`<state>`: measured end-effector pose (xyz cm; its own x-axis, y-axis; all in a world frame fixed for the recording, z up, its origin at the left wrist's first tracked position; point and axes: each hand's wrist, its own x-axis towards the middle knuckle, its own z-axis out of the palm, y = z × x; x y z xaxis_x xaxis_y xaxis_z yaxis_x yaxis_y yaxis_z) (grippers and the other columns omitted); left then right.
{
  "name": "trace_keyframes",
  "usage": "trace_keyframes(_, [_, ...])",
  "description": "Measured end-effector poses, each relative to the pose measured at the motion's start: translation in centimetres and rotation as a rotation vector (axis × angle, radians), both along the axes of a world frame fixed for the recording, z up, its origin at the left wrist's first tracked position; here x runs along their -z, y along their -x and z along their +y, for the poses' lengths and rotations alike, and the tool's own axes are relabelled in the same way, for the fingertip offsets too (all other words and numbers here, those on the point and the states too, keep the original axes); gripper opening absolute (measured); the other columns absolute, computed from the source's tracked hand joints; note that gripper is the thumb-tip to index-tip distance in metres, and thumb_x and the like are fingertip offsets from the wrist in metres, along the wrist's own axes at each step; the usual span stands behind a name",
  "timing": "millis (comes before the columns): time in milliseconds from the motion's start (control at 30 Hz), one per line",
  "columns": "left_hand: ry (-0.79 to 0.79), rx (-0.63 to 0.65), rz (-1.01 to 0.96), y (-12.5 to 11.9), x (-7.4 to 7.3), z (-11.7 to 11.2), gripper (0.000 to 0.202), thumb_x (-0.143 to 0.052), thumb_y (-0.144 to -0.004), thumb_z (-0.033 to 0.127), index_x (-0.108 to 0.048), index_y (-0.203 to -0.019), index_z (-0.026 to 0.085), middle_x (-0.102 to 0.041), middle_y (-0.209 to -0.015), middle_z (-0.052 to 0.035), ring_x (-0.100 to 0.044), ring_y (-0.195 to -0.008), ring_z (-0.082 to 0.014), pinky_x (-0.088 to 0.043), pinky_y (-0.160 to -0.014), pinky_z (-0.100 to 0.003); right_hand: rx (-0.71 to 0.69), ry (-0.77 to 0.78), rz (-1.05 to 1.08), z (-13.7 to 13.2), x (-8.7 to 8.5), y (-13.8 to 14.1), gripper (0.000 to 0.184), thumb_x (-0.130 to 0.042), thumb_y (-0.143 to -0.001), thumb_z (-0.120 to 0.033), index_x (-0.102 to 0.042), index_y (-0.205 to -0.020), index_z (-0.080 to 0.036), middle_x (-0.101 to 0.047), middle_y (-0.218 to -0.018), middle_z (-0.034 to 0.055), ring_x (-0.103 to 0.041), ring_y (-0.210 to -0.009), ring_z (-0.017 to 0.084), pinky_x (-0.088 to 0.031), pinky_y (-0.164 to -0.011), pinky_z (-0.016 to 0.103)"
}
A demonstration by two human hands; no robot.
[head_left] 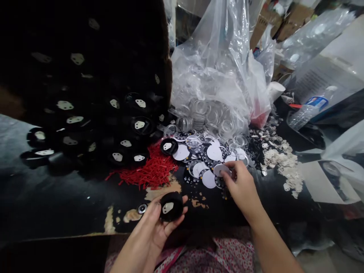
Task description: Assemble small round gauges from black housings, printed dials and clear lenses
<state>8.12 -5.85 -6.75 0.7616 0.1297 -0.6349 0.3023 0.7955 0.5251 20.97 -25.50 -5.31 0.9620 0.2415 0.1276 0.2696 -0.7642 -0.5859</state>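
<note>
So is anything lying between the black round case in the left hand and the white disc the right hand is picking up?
Nothing visible: only bare, chipped tabletop separates the black case from the white disc.

bag (218,57): clear glossy plastic | table (57,197): black, worn | discs (209,179): matt paper

Your worktable (71,201): dark top, worn through to bare patches near the front edge. On it you have a heap of black round cases (85,113), red sticks (150,170), white paper discs (210,159), pale punched scraps (281,163), a clear bag of clear rings (216,87), a plastic bottle (309,108).
</note>
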Motion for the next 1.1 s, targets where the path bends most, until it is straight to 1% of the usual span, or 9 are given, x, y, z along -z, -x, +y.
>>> trace_keyframes(100, [0.142,-0.013,-0.017,-0.5,-0.3,0.3,0.039,-0.053,-0.09,0.05,-0.068,-0.114,0.024,-0.068,-0.126,-0.0093,-0.065,-0.112,-0.0306,-0.055,-0.093,-0.046,-0.18,-0.139,0.036,1.3,-0.8,1.2,0.01,-0.054,-0.091,-0.021,-0.064,-0.093,-0.021,-0.065,-0.088,0.0039,-0.063,-0.084,0.019,-0.052,-0.079,0.034])
trace_keyframes(200, [0.185,-0.063,-0.072,-0.9,-0.8,0.3,0.041,-0.048,-0.091,0.053,-0.067,-0.118,0.028,-0.066,-0.13,-0.0068,-0.061,-0.119,-0.0316,-0.051,-0.098,-0.053,-0.522,-0.26,0.108,3.2,-1.4,2.8,0.021,-0.05,-0.092,-0.014,-0.067,-0.1,-0.024,-0.063,-0.109,0.0059,-0.06,-0.104,0.017,-0.05,-0.09,0.031])
trace_keyframes(267, [0.109,-0.13,-0.092,-0.7,-0.9,0.1,0.038,-0.051,-0.091,0.05,-0.068,-0.115,0.026,-0.07,-0.124,-0.0076,-0.06,-0.121,-0.0291,-0.05,-0.101,-0.048,-0.591,-0.285,0.177,4.2,-1.3,3.6,0.021,-0.055,-0.091,-0.017,-0.066,-0.107,-0.026,-0.059,-0.123,0.0068,-0.057,-0.114,0.019,-0.048,-0.096,0.034])
trace_keyframes(367, [-0.044,-0.196,-0.13,0.0,-0.9,-0.3,0.034,-0.06,-0.087,0.046,-0.07,-0.111,0.024,-0.071,-0.121,-0.0074,-0.059,-0.121,-0.028,-0.051,-0.1,-0.042,-0.47,-0.356,0.259,5.3,-1.0,4.2,0.017,-0.063,-0.088,-0.024,-0.065,-0.105,-0.024,-0.065,-0.111,0.0058,-0.062,-0.104,0.02,-0.05,-0.091,0.034])
trace_keyframes(433, [-0.102,-0.207,-0.159,0.2,-0.8,-0.4,0.035,-0.06,-0.087,0.046,-0.068,-0.114,0.026,-0.068,-0.125,-0.0068,-0.059,-0.122,-0.0279,-0.053,-0.098,-0.039,-0.377,-0.417,0.294,5.5,-0.9,4.3,0.016,-0.058,-0.09,-0.021,-0.062,-0.105,-0.023,-0.068,-0.098,0.0029,-0.064,-0.092,0.017,-0.052,-0.082,0.03])
trace_keyframes(567, [-0.155,-0.19,-0.157,-0.1,-1.0,-0.6,0.037,-0.055,-0.091,0.044,-0.063,-0.123,0.029,-0.064,-0.133,-0.0054,-0.052,-0.13,-0.0254,-0.052,-0.099,-0.036,-0.286,-0.5,0.345,5.7,-1.4,4.5,0.025,-0.057,-0.09,-0.019,-0.061,-0.113,-0.026,-0.068,-0.095,0.0002,-0.064,-0.082,0.014,-0.052,-0.073,0.026])
trace_keyframes(800, [-0.244,-0.047,-0.019,0.1,-0.9,-1.1,0.041,-0.072,-0.077,0.047,-0.071,-0.115,0.032,-0.064,-0.134,-0.0029,-0.056,-0.125,-0.0316,-0.051,-0.101,-0.042,-0.342,-0.447,0.215,7.1,-2.5,4.8,0.019,-0.054,-0.092,-0.016,-0.066,-0.103,-0.024,-0.065,-0.093,0.002,-0.061,-0.085,0.015,-0.05,-0.074,0.028])
trace_keyframes(933, [-0.336,0.056,-0.027,0.8,0.3,-0.6,0.042,-0.067,-0.083,0.044,-0.065,-0.123,0.033,-0.062,-0.136,-0.0031,-0.055,-0.126,-0.028,-0.045,-0.106,-0.04,-0.315,-0.354,0.277,7.3,-2.6,4.7,0.01,-0.057,-0.087,-0.013,-0.061,-0.092,-0.021,-0.064,-0.088,0.0011,-0.06,-0.078,0.015,-0.049,-0.07,0.027])
trace_keyframes(1100, [-0.282,0.08,-0.098,0.8,0.6,-0.1,0.038,-0.064,-0.086,0.04,-0.065,-0.123,0.033,-0.059,-0.14,-0.0018,-0.053,-0.129,-0.027,-0.051,-0.101,-0.037,-0.298,-0.368,0.402,7.3,-2.4,4.1,0.006,-0.057,-0.086,-0.016,-0.055,-0.089,-0.021,-0.06,-0.077,-0.0016,-0.058,-0.07,0.013,-0.046,-0.062,0.025])
